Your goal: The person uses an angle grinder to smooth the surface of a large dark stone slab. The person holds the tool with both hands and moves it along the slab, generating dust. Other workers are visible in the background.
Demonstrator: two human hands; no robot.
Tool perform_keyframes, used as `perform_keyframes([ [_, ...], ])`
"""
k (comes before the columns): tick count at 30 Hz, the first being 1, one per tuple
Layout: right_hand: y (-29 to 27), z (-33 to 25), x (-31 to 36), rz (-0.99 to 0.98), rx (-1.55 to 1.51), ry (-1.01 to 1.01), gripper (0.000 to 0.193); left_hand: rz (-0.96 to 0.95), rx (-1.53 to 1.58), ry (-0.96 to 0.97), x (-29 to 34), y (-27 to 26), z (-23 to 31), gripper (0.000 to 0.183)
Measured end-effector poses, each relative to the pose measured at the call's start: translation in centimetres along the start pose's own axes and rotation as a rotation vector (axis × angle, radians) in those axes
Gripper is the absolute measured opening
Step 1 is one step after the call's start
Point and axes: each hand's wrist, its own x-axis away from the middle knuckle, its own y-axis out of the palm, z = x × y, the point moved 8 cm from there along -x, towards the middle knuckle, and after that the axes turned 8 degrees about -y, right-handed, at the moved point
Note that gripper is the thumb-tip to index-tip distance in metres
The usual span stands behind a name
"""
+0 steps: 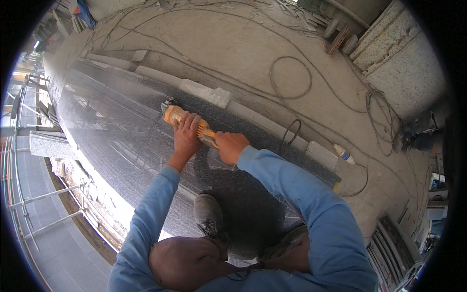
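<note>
A yellow-orange angle grinder (204,130) lies slantwise over a large dark speckled stone slab (131,151). My left hand (187,137) wraps round the front of its body, close behind the grey metal head. Behind it, my right hand (232,147) is closed on the rear end of the tool. The grinder's head faces the far left, low over the slab, and a pale haze of dust spreads leftward from it. Whether the disc touches the stone cannot be made out. My shoe (208,214) rests on the slab nearer to me.
Pale stone blocks (206,92) line the slab's far edge. Beyond them, long cables (292,100) snake and loop across the dusty floor. A white bottle (344,154) lies at the right. Metal rails (48,197) stand at the left, and a slatted metal piece (394,246) at the lower right.
</note>
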Motion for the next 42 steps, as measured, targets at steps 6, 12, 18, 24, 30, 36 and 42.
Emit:
perform_keyframes([
  [6,-0.1,-0.3,-1.4,0.01,-0.035,0.014,0.022,-0.001,-0.012,0.007,-0.7,0.4,-1.5,0.074],
  [12,-0.5,-0.8,-1.7,-0.003,0.037,0.023,0.022,-0.007,-0.011,0.009,-0.9,0.2,-2.0,0.074],
  [18,-0.8,-0.4,1.1,-0.025,-0.009,0.011,0.027,-0.001,0.025,0.033,0.1,-0.6,1.0,0.074],
  [24,-1.4,0.1,5.1,-0.051,-0.017,0.016,0.027,-0.015,-0.049,0.046,1.6,-0.8,4.3,0.077],
  [30,-1.6,0.8,6.9,-0.093,0.016,0.053,0.029,-0.036,0.006,0.04,2.2,-1.3,6.4,0.074],
  [36,-1.4,0.8,6.5,-0.058,0.006,0.029,0.027,-0.005,-0.002,0.058,2.2,-0.9,6.0,0.074],
  [42,-1.0,0.8,5.4,-0.083,-0.016,0.033,0.025,-0.033,0.003,0.04,1.9,-0.7,5.2,0.076],
])
